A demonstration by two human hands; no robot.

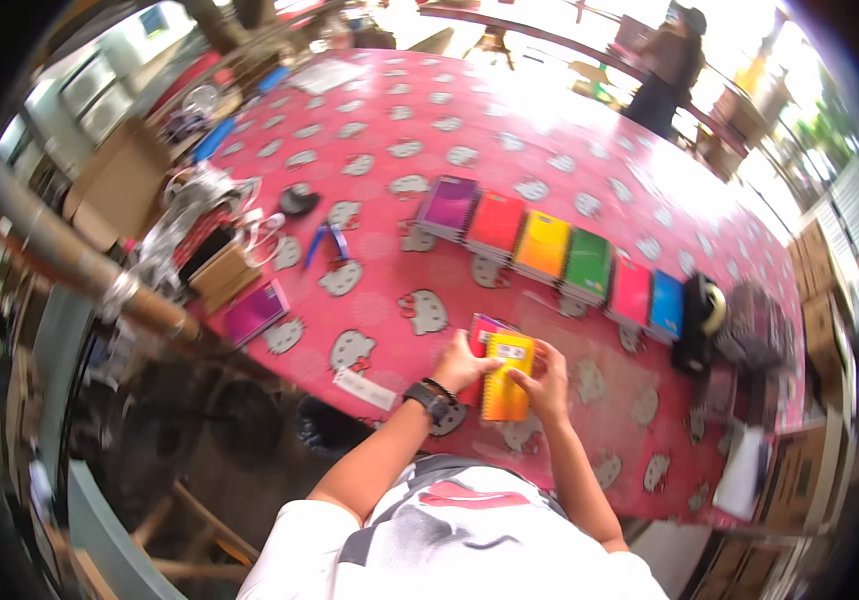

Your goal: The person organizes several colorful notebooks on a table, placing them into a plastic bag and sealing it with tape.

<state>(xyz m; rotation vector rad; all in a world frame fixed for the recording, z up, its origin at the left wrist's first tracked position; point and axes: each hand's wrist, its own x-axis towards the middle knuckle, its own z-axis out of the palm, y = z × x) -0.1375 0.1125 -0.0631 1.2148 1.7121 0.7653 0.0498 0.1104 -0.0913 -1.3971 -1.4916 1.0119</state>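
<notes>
A small yellow spiral notebook (505,398) with a white label near its top is held in front of me over the table. My left hand (462,366) is closed round its left side, thumb on the cover. At the right side my right hand (548,383) grips it, with the thumb on the cover too. Behind the yellow one, a red and purple notebook edge (482,325) sticks out at the upper left; how many lie in that stack is hidden. Beyond my hands runs a slanting row of notebook piles: purple (449,205), red (496,222), yellow (542,243), green (587,262), pink (630,288) and blue (666,303).
A black tape dispenser (695,325) and a wrapped bundle (756,325) stand at the right. On the left are a cardboard box (225,277), tangled plastic, blue pens (316,246) and a purple notebook (256,312). A label strip (365,389) lies by the front edge. A person (668,70) stands far off.
</notes>
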